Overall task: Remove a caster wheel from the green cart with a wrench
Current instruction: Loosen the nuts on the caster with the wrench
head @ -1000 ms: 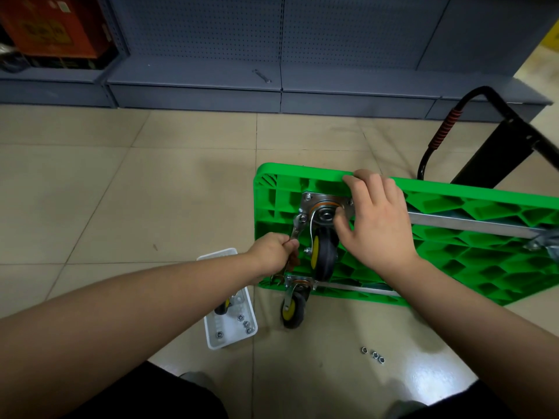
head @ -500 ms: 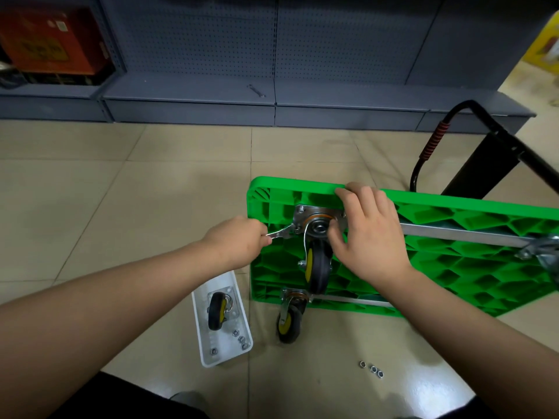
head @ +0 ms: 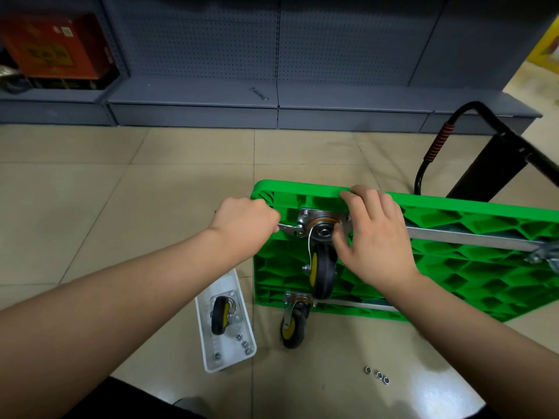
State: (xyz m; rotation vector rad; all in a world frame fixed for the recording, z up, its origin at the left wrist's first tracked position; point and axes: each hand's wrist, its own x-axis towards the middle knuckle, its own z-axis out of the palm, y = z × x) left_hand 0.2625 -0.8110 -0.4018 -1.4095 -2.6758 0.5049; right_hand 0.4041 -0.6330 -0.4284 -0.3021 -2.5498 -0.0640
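View from a head camera, looking down at a tiled floor point(head: 127, 189). Green cart point(head: 447, 267) tipped on its side at about 3 o'clock from frame centre, ribbed underside facing the viewer, black handle point(head: 472, 131) with an orange grip reaching away toward 1 o'clock. Upper caster wheel point(head: 323, 272) bolted by a metal plate near the cart's top left corner, black tyre with yellow hub hanging down toward 6 o'clock. Left hand point(head: 246, 226) clenched around the handle of a wrench point(head: 289, 228), just at 9 o'clock of the plate, wrench head lying level and meeting the plate's left edge at a bolt. Right hand point(head: 375, 237) at 3 o'clock of the plate, fingers hooked over the cart's top rim, thumb pressed against the swivel housing; gripping the cart and caster together. Second caster point(head: 295, 323) on the cart's lower left corner, at 6 o'clock of the first, tyre touching the floor. White tray point(head: 208, 343) on the floor at 7 o'clock of the cart, holding a loose caster point(head: 220, 314) and several nuts. Three more nuts point(head: 377, 375) lying on the floor at 5 o'clock. Grey shelving point(head: 272, 98) along the 12 o'clock edge, a spare wrench point(head: 259, 93) on its base, a red box point(head: 57, 46) at 10 o'clock.
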